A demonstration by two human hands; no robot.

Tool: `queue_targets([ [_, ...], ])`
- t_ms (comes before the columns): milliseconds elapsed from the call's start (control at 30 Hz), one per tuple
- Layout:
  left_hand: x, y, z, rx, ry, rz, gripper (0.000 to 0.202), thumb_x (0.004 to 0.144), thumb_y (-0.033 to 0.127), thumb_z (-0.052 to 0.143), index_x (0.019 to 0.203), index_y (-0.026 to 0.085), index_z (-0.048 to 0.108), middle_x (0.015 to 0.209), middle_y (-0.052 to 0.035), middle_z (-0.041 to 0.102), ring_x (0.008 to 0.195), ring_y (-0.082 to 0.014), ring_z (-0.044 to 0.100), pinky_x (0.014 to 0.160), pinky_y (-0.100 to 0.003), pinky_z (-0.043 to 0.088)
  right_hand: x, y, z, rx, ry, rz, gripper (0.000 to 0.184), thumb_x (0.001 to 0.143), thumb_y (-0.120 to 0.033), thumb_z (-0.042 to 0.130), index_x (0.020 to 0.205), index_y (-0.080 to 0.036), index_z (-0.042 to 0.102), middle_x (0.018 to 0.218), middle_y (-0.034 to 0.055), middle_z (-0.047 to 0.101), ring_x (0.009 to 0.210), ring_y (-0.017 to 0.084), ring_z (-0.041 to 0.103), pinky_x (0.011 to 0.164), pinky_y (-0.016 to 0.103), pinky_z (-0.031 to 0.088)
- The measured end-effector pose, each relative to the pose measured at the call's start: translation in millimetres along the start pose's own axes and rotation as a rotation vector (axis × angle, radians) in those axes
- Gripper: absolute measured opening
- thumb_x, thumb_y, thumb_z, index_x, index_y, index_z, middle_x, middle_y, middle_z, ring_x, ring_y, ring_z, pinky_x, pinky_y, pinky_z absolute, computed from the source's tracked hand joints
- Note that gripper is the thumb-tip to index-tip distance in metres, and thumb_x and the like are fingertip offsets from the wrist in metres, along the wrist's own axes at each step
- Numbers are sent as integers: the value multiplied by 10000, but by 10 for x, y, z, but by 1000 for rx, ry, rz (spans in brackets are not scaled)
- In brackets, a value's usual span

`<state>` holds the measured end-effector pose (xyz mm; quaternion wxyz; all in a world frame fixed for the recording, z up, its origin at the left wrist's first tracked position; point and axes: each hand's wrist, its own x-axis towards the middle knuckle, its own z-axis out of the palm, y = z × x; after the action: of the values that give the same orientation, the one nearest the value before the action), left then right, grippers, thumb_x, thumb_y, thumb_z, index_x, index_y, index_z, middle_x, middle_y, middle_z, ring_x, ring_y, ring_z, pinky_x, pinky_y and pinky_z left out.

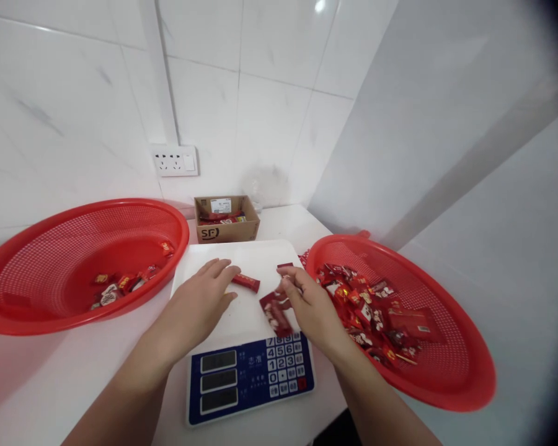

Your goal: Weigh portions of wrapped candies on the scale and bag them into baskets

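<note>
A white scale (255, 310) with a blue keypad panel stands in front of me. My left hand (199, 303) lies flat on its platform, fingers stretched toward a small red candy bar (246, 282) at its fingertips. My right hand (307, 303) is pinched on a red candy wrapper (275, 314) over the platform's right side. Another red candy (284, 266) lies just beyond its fingers.
A red mesh basket (65, 310) at left holds a few candies. A second red basket (446, 371) at right holds many red wrapped candies. A small cardboard box (227, 232) with candies stands by the tiled wall, under a socket (174, 160).
</note>
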<state>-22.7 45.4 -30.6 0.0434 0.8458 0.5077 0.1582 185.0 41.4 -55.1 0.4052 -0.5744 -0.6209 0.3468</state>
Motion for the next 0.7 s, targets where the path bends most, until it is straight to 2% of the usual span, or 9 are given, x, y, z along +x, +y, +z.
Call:
queue_targets([
  [100,-22,11,-21,-46,-84,-33,304,901,217,440,1198,190,497,1293,-107,515,1176,-264,501,844,-384,500,37,57,51,-69,-8,-41,350,895,-345,386,1166,-184,538,998,87,649,894,202,635,748,348,514],
  [200,-35,3,-44,-96,-150,-65,298,897,244,443,1189,211,499,1255,-89,544,1126,-260,538,833,-391,498,-4,22,3,-255,-6,-62,327,881,-318,427,1140,-186,576,1023,88,661,938,222,615,811,370,472],
  [333,-24,-13,-42,-178,-166,-50,308,875,233,467,1180,216,507,1243,-82,551,1127,-252,536,900,-388,458,-132,-59,-35,-387,-178,29,334,824,-331,555,1141,-229,588,948,28,674,745,196,607,715,354,464],
  [433,14,8,-16,-291,-206,39,329,879,230,462,1206,243,497,1221,-54,559,1130,-222,531,928,-366,441,-181,-59,30,-379,-279,-16,274,808,-285,586,1081,-267,610,980,8,672,833,201,613,743,341,456],
  [500,47,26,3,-333,-233,121,353,893,250,460,1246,248,468,1244,-48,542,1173,-212,493,967,-364,416,-149,-24,81,-342,-248,-70,240,826,-249,553,1057,-251,615,987,22,669,908,202,608,791,342,454],
  [567,78,30,13,-305,-245,176,372,896,272,466,1266,238,454,1261,-58,530,1219,-226,445,1010,-393,375,-71,25,107,-314,-123,-83,261,837,-252,527,1084,-215,603,1021,59,654,941,202,604,831,353,458],
  [633,97,12,8,-237,-248,177,353,893,276,467,1242,223,480,1255,-74,533,1228,-253,431,1022,-438,351,22,66,106,-277,15,-66,329,837,-286,521,1145,-179,569,1096,101,623,1011,213,590,879,370,458],
  [700,101,-29,-12,-185,-235,165,331,891,270,459,1213,208,501,1260,-89,533,1224,-270,438,1024,-464,336,93,86,91,-222,53,-59,425,841,-342,515,1226,-162,513,1184,129,588,1100,222,562,929,387,448],
])
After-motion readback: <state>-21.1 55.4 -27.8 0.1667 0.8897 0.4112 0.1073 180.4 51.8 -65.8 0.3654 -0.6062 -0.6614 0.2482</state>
